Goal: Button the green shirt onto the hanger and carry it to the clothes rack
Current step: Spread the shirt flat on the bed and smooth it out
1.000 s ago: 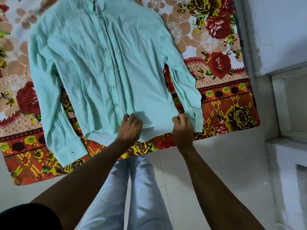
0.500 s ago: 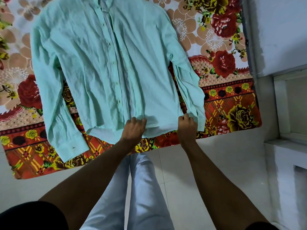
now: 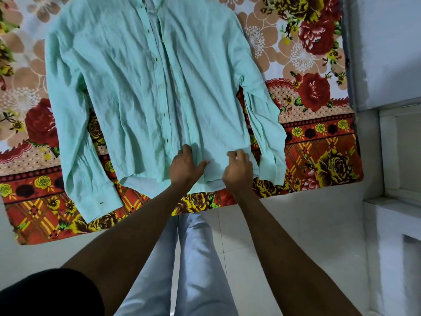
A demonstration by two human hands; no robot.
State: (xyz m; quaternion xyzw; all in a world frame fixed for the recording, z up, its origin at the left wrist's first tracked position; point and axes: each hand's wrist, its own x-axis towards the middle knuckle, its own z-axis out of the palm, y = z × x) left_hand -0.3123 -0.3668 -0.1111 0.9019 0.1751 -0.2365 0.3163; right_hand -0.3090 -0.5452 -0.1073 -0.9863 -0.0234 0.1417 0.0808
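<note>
Both hands have crept up off the very hem and into the lower front of the green shirt (image 3: 145, 87), and that is the change worth calling. The left hand (image 3: 183, 166) lies on the cloth just right of the button line, fingers hooked into a small gather of fabric. The right hand (image 3: 238, 169) sits close beside it, fingers curled, pinching a fold. I judge this as smoothing and lining up the front near the hem, with fastening and the carry all to come.

The shirt lies spread front-up, stretching away from the hands across the floral bedsheet (image 3: 319, 144), one sleeve trailing out to each side. No hanger shows; it may sit hidden at the collar, beyond the frame. No clothes rack shows either. Right of the right hand stands a pale wall and ledge (image 3: 391, 156); below the hands, tiled floor (image 3: 284, 224) and the person's trousers (image 3: 193, 258). The creased cloth may hamper alignment.
</note>
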